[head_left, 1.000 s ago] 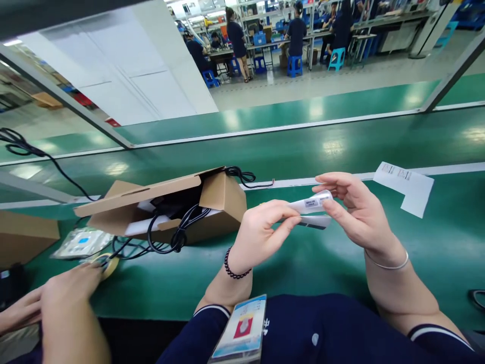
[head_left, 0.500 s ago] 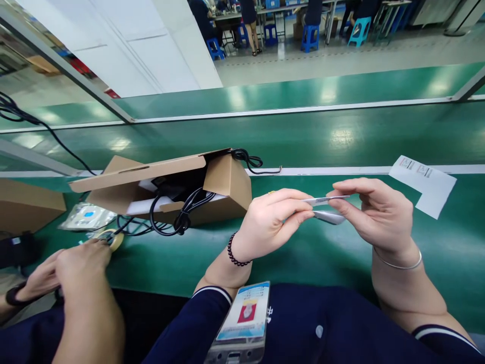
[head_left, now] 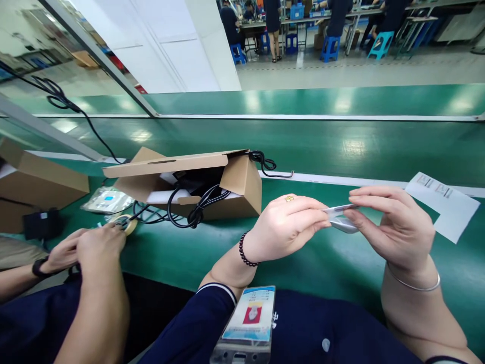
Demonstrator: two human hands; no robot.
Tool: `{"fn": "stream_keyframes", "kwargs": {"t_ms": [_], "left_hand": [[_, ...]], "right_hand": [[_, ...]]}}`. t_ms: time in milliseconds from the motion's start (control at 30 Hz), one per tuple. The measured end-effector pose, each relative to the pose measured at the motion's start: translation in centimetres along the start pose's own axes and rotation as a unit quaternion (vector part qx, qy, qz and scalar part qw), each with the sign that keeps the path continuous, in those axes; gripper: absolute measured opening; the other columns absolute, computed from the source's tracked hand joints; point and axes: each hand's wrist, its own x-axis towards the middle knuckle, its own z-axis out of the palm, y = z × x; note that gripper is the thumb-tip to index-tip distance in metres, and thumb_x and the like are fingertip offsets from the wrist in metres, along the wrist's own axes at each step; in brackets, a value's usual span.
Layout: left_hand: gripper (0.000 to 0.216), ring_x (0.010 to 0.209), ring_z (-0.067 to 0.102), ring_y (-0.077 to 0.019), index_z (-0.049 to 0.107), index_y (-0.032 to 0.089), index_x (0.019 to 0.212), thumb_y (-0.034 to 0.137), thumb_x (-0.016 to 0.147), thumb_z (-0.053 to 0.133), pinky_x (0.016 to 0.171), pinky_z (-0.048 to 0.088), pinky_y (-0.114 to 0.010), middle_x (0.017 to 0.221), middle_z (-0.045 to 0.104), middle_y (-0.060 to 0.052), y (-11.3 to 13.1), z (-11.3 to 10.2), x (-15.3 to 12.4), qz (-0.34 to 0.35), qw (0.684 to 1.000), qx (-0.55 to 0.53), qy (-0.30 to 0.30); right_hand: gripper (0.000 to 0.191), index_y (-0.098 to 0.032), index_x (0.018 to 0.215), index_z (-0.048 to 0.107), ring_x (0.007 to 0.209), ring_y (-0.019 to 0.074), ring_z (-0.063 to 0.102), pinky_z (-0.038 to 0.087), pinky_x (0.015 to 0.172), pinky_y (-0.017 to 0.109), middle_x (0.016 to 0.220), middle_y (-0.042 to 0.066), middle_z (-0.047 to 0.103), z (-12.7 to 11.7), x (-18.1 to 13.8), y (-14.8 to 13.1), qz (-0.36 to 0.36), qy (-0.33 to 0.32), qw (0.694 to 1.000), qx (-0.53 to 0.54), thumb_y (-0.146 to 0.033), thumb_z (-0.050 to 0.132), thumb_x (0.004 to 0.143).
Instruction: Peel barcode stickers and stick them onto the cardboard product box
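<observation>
Between my two hands is a thin, whitish folded piece, seen nearly edge-on; it looks like paper or film, but I cannot tell which. My left hand pinches its left end between thumb and fingers. At its right end, my right hand grips the upper layer with thumb and fingertips. The lower layer sags a little beneath. Just beyond my right hand lies a white label sheet with a corner cut away and small printed labels. An open cardboard box stands left of my left hand, with black cable hanging over its front.
A co-worker's hands work at the left beside a roll of tape and a clear plastic bag. Another cardboard box and a black adapter are farther left. A metal frame post rises behind the green bench.
The view has shifted, so the bench and boxes appear farther right or lower. Both my hands keep their hold on the folded piece, which is tilted slightly differently.
</observation>
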Motion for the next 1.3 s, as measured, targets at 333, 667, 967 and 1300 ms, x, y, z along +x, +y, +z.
{"fn": "stream_keyframes", "kwargs": {"t_ms": [333,667,967,1300], "left_hand": [[0.006,0.080,0.070,-0.0117,0.068,0.014,0.089,0.019,0.092,0.066,0.071,0.054,-0.021,0.091,0.073,-0.004,-0.1,0.4,0.0,-0.052,0.998,0.001,-0.023],[0.006,0.080,0.068,-0.0102,0.071,0.014,0.084,0.017,0.089,0.069,0.074,0.056,-0.019,0.086,0.072,-0.003,-0.6,0.6,0.4,-0.183,0.976,-0.112,0.042],[0.034,0.104,0.064,-0.0181,0.071,0.018,0.112,0.025,0.080,0.081,0.083,0.057,-0.026,0.115,0.067,-0.009,-1.8,0.9,0.0,-0.225,0.952,-0.194,0.068],[0.054,0.084,0.065,-0.0081,0.067,0.026,0.125,0.012,0.075,0.082,0.073,0.059,-0.016,0.131,0.054,-0.008,-2.1,1.1,-0.1,-0.229,0.911,-0.320,0.121]], "right_hand": [[0.029,-0.021,0.104,0.072,0.089,0.0199,0.065,0.056,0.077,0.037,0.105,0.008,0.066,-0.2,0.3,0.1,-0.054,-0.002,0.993,-0.101,-0.008,0.077,0.078],[0.042,-0.020,0.119,0.064,0.087,0.0202,0.066,0.055,0.075,0.035,0.100,0.007,0.068,0.2,0.5,-0.2,-0.076,-0.057,0.990,-0.104,-0.017,0.079,0.079],[0.033,-0.028,0.110,0.071,0.077,0.0138,0.065,0.054,0.067,0.028,0.090,-0.001,0.070,0.2,-0.3,-0.3,0.111,0.009,0.993,0.025,-0.013,0.076,0.082],[0.023,-0.025,0.108,0.070,0.078,0.0157,0.066,0.057,0.070,0.031,0.094,0.002,0.070,-0.4,-0.2,0.1,0.134,0.018,0.990,-0.027,-0.024,0.074,0.086]]}}
